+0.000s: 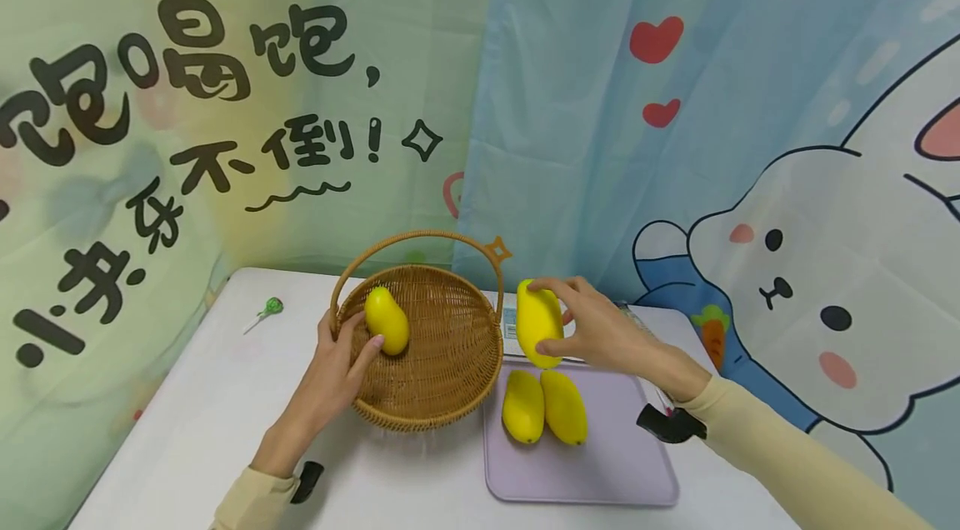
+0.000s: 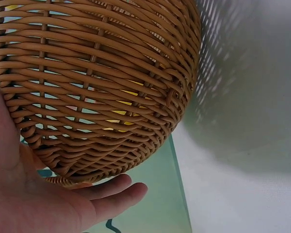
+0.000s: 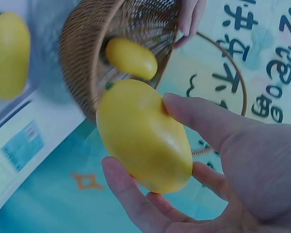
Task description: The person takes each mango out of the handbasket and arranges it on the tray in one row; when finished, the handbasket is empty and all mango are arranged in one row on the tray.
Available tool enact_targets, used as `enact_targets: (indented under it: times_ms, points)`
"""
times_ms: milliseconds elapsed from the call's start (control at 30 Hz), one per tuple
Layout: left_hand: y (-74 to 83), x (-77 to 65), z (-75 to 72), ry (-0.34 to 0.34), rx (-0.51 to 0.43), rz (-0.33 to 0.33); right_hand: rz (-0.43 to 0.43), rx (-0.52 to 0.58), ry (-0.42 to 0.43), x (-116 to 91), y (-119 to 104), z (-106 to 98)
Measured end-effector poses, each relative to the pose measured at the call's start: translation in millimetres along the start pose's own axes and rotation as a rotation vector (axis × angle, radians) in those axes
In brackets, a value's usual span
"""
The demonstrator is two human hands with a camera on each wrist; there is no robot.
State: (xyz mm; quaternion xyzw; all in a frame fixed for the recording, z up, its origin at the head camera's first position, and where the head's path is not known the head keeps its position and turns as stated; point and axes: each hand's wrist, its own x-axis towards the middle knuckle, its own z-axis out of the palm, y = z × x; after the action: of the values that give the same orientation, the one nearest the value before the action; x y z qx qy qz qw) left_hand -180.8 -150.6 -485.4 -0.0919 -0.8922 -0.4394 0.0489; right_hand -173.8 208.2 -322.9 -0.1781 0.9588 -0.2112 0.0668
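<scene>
A person's right hand (image 1: 600,330) holds a yellow mango (image 1: 538,323) clear of the table (image 1: 217,397), just to the right of a woven wicker basket (image 1: 450,380). The thumb and fingers curl round the fruit; the right wrist view shows the thumb (image 3: 131,194) under it and a finger across its upper side, with the fruit's stem end turned toward the basket.

The left hand (image 1: 341,363) rests against the basket's left rim, fingers fairly straight, one fingertip touching a second mango (image 1: 387,320) that lies inside the basket on its left side. From the left wrist view, the palm and relaxed fingers (image 2: 111,194) lie along the outside of the weave, with yellow showing through the gaps. The basket appears tipped, its opening turned toward the person, with its arched handle (image 1: 420,240) standing over it.

Two more mangoes (image 1: 543,407) lie side by side, touching, on a lilac mat (image 1: 600,463) to the right of the basket, directly below the held fruit. A flat white pack with a blue label (image 3: 24,145) lies at the mat's far edge, behind the held mango. A green-headed lollipop (image 1: 266,312) lies well apart on the table's far left. Printed curtains hang behind the table: lettering on the left, a cartoon rabbit (image 1: 810,280) on the right.
</scene>
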Motion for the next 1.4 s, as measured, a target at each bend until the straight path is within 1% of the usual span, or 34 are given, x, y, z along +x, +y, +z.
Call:
enact_targets:
  times_ms: [67,267,433,600,800,967,1100,1400]
  points:
    - [0.0,-0.4,0.8,0.0,0.0,0.001,0.019,-0.008,0.004,-6.9,9.6,-5.5]
    - [0.6,-0.4,1.5,-0.003,0.005,-0.011,0.041,-0.029,0.015,-25.4,36.7,-18.1]
    - [1.8,0.1,-0.6,-0.011,0.021,-0.014,0.086,-0.053,0.016,-34.1,59.1,-17.0]
    - [1.9,-0.8,-4.1,0.0,0.014,-0.011,0.105,-0.05,-0.023,-32.6,84.5,-2.8]
    - [-0.3,0.7,-1.3,0.0,0.012,-0.008,0.134,0.0,-0.094,-33.5,116.0,25.0]
    - [-0.8,0.7,1.0,0.002,0.028,-0.003,0.157,0.007,-0.132,-35.6,134.9,47.5]
    - [-0.3,1.1,1.2,0.006,0.025,-0.003,0.172,0.001,-0.151,-34.3,144.3,58.4]
    - [-1.7,2.8,1.1,0.012,0.015,0.005,0.206,0.008,-0.178,-34.4,150.0,66.1]
